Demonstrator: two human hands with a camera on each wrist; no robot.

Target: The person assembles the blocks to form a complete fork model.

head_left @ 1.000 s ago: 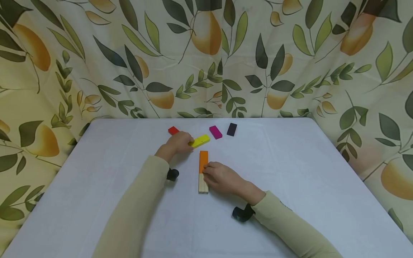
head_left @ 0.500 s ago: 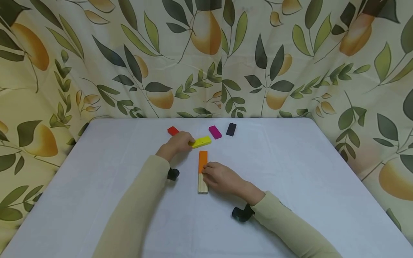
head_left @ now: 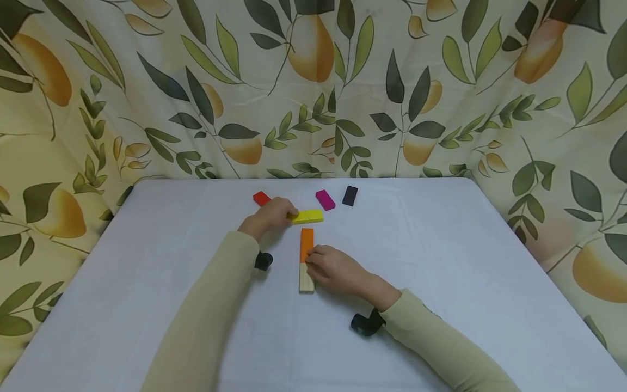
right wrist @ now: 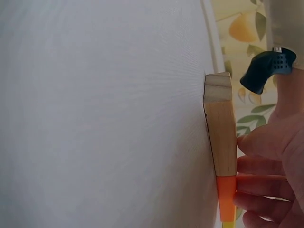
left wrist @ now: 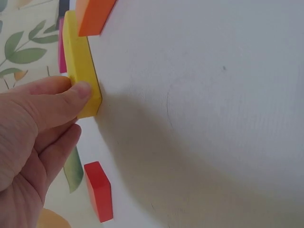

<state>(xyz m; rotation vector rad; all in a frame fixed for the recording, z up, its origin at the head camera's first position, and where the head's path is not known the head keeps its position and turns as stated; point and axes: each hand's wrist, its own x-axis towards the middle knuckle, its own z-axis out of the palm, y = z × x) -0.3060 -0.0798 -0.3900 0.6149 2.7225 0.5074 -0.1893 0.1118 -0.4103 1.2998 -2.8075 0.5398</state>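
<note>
My left hand [head_left: 269,216] pinches the left end of a yellow block [head_left: 309,216], which lies nearly level across the table. The left wrist view shows the thumb on top of the yellow block [left wrist: 81,59]. Nearer me, an orange block [head_left: 307,242] and a plain wood block [head_left: 306,283] lie end to end in a line pointing away. My right hand [head_left: 338,270] rests its fingertips on their right side. In the right wrist view, thumb and fingers of the right hand [right wrist: 270,175] touch one side of the wood block [right wrist: 221,137] and the orange block [right wrist: 226,197].
A red block [head_left: 261,198] lies just beyond my left hand. Farther back are a magenta block [head_left: 325,200] and a black block [head_left: 350,196]. The white table [head_left: 441,245] ends at a leaf-and-fruit patterned cloth [head_left: 303,109].
The yellow block has turned from a slant to nearly level and shifted slightly right, still pinched by my left hand. My right hand and the orange and wood blocks have stayed put.
</note>
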